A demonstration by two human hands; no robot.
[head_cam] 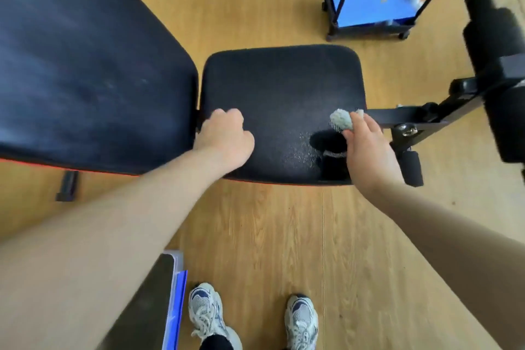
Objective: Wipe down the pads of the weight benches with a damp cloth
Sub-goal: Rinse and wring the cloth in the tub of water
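Right hand (pixel 366 148) is pinching a bunched pale cloth (pixel 341 119) at the seat pad's (pixel 281 85) 3 o'clock edge, with most of the cloth hiding under the palm. Left hand (pixel 224 136) is resting at 9 o'clock, fingers curled under, nothing showing in them. Back pad (pixel 85 65) is running off-frame. At 1 o'clock, a cart (pixel 369 28) is holding a blue tray (pixel 369 3) with something whitish and blurred.

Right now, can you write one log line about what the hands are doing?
left hand: curled, resting on seat pad | right hand: holds cloth at pad's right edge | task: wiping seat pad
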